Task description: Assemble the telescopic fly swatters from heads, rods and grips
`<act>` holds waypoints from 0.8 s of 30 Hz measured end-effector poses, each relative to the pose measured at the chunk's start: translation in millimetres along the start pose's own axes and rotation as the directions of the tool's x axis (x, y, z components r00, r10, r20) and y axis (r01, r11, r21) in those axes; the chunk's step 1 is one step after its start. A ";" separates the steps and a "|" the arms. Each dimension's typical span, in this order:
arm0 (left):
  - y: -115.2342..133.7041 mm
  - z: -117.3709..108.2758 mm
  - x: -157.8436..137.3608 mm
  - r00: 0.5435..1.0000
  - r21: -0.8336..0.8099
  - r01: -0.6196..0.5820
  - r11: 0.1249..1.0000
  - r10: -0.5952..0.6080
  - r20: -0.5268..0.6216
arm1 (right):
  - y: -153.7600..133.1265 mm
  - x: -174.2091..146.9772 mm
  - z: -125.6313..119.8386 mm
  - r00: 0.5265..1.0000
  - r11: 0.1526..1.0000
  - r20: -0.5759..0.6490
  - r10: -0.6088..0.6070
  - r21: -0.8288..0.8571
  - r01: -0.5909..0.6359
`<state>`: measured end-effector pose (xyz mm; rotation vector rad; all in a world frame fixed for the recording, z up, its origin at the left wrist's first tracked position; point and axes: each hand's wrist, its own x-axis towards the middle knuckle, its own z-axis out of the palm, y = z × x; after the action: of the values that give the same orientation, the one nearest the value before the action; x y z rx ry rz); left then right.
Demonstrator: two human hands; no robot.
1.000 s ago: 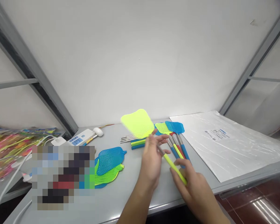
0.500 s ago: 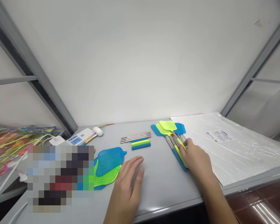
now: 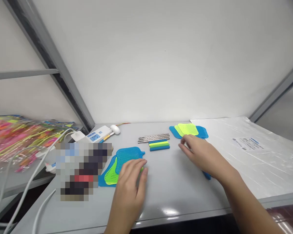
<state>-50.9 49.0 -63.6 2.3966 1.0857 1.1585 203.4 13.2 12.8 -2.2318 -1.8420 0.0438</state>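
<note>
My left hand (image 3: 130,185) is open, its fingers loosely bent at the right edge of a pile of loose fly swatter heads. A blue swatter head (image 3: 127,157) lies on top of a green one (image 3: 111,175); I cannot tell whether the hand touches them. My right hand (image 3: 201,154) is open above the assembled fly swatters, thumb apart from the fingers. Green (image 3: 189,129) and blue (image 3: 203,131) heads of these swatters show beyond it, while the hand hides most of their shafts and grips. One blue grip end (image 3: 206,175) sticks out below the hand.
Several metal rods (image 3: 152,137) lie mid-table beside blue and green handle sleeves (image 3: 159,145). At left are a power strip (image 3: 96,135), a white rounded device (image 3: 115,129), cables and a blurred-out object (image 3: 84,172). Bagged colourful items (image 3: 19,139) lie beyond. A white wrapped sheet (image 3: 234,156) covers the right.
My right hand has let go of the swatter grips and lifted, moving toward the middle. My left hand stays by the loose heads. The view has turned left.
</note>
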 end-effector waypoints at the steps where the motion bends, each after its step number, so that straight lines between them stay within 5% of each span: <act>1: 1.2 2.0 0.2 1.000 -0.006 -0.008 1.000 0.008 0.020 | -8.5 15.3 0.0 0.991 0.994 0.066 -0.113 0.012 0.113; 3: 3.3 4.4 0.7 1.000 -0.006 -0.014 1.000 0.015 0.027 | -22.6 51.6 6.4 0.943 0.957 0.168 -0.288 0.007 0.291; 10: 8.9 1.5 -0.8 0.999 0.019 0.035 0.999 -0.036 0.031 | -44.1 154.7 51.5 0.862 0.895 0.269 -0.430 0.000 0.446; 17: 15.2 0.0 -0.9 0.997 0.033 0.061 0.998 -0.063 0.051 | -45.0 164.3 69.9 0.794 0.839 0.329 -0.511 -0.007 0.544; 24: 19.1 -1.9 -2.2 0.994 0.037 0.085 0.996 -0.088 0.064 | -47.2 142.2 41.8 0.869 0.873 0.153 -0.471 -0.058 0.483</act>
<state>-43.5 34.1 -53.7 2.3696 1.1844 1.0339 179.2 166.4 1.1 -1.7960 -2.4688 0.0164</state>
